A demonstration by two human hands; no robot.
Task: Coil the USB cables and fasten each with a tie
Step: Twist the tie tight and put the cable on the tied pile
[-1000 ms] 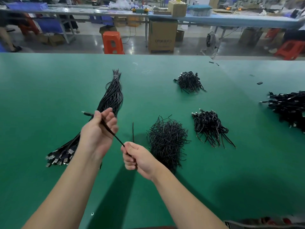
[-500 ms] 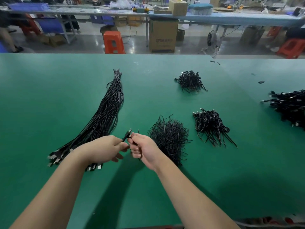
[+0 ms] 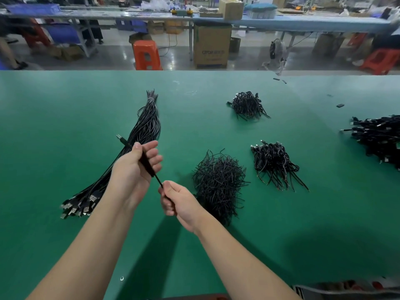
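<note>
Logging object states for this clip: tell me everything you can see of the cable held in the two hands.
The cable is thin, black and looks plastic-sheathed. It is folded into a short, tight bundle held above the green table, slanting from upper left to lower right. A plug with a metal tip sticks out past the left hand, whose fingers curl round the bundle's middle. A single thin strand runs down to the right hand, which pinches it. No tie can be made out on it.

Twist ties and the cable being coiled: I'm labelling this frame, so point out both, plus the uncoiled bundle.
pile of twist ties point(image 3: 217, 182), head view, middle of the heap.
cable in hand point(image 3: 144, 159), head view, folded stretch across left palm.
bundle of straight cables point(image 3: 148, 126), head view, upper middle.
</note>
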